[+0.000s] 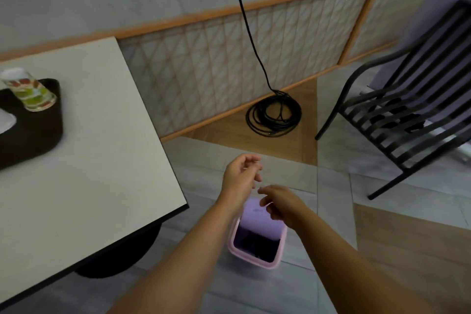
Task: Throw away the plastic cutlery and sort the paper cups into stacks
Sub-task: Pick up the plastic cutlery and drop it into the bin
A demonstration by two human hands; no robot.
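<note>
A small pink bin stands on the floor to the right of the table, its lilac lid tipped open and its inside dark. Both my hands hover above it. My left hand is beyond the bin, fingers loosely curled and holding nothing. My right hand is over the lid's far edge, fingers relaxed and empty. A stack of patterned paper cups lies upside down and tilted on a dark brown tray at the table's left. No cutlery shows.
The white table with a dark round base fills the left. A black slatted chair stands at the right. A coiled black cable lies on the floor by the wall panel.
</note>
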